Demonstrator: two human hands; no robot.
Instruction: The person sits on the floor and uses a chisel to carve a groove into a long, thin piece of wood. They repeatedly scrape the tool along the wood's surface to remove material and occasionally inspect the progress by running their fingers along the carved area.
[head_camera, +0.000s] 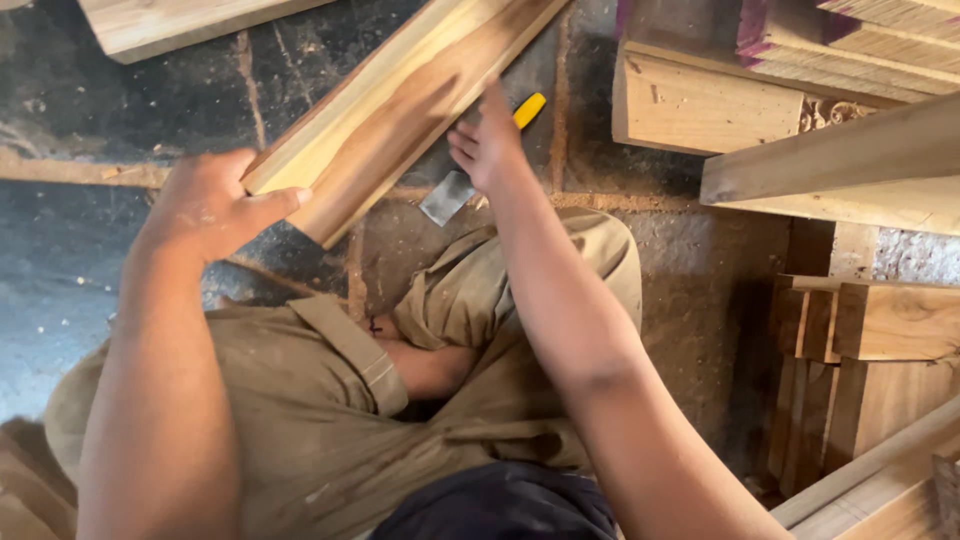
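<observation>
Between the hands, a wooden plank (400, 110) shows pale yellow edges and a reddish-brown streaked grain. Just beyond the right hand (490, 150), a tool (470, 170) has a bright yellow handle and a dull grey metal blade. Below the hands, trousers (330, 400) are khaki-olive. Right of the hands, stacked timber (780, 60) is pale tan, some ends stained purple.

The long pale wooden board (400, 105) runs off the frame's top edge; the right hand (487, 150) hides most of the yellow-handled metal chisel (450, 195).
</observation>
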